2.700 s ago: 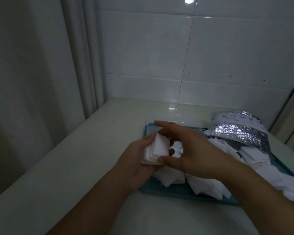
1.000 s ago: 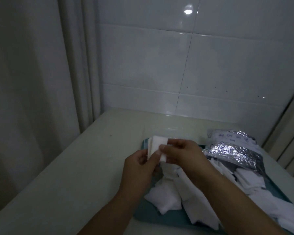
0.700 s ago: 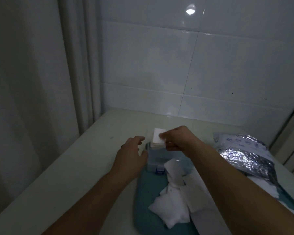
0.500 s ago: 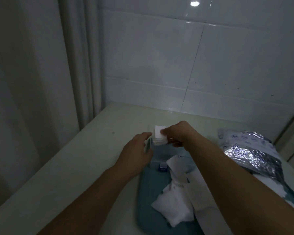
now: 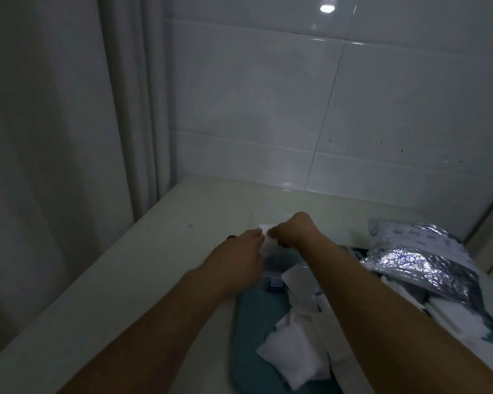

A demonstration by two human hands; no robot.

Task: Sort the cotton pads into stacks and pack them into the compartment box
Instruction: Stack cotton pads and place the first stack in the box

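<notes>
My right hand (image 5: 292, 233) pinches a small stack of white cotton pads (image 5: 269, 243) and holds it down at the far end of the clear compartment box (image 5: 274, 277). That box sits at the far end of the teal tray (image 5: 246, 322), mostly hidden by my hands. The fingers of my left hand (image 5: 239, 258) lie straight against the left side of the box and touch the stack. Loose white cotton pads (image 5: 292, 356) are heaped on the tray under my right forearm.
A crumpled silver foil bag (image 5: 419, 260) lies at the right over more pads (image 5: 453, 314). The pale counter (image 5: 143, 280) runs left of the tray, with a curtain (image 5: 69, 137) at its left edge and a tiled wall (image 5: 325, 109) behind.
Earlier both hands squared the stack above the tray. The right hand then carried it forward to the box and has lowered it, while the left hand moved to the box's side.
</notes>
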